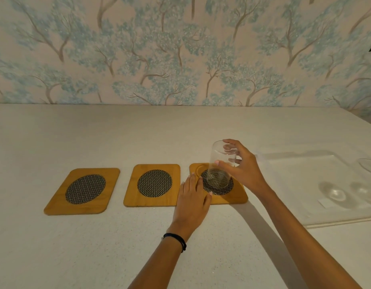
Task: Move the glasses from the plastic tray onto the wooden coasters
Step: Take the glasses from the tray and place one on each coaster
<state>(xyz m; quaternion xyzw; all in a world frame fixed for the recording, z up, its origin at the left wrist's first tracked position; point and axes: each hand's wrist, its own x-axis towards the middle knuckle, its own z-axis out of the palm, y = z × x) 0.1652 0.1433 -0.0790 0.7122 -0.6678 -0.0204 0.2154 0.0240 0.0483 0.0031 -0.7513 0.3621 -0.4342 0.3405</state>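
Observation:
Three wooden coasters with dark woven ovals lie in a row: the left coaster (82, 191), the middle coaster (153, 184) and the right coaster (238, 197). A clear glass (221, 163) stands over the right coaster's oval, slightly tilted, with my right hand (240, 165) wrapped around its upper part. My left hand (193, 197) lies flat, fingers apart, on the right coaster's left edge. The clear plastic tray (301, 163) sits at the right, with another glass (368, 166) partly cut off at the frame's edge.
The white table runs back to a wall with tree-patterned wallpaper. The table's right edge shows beyond the tray. My left wrist wears a dark band (176, 240).

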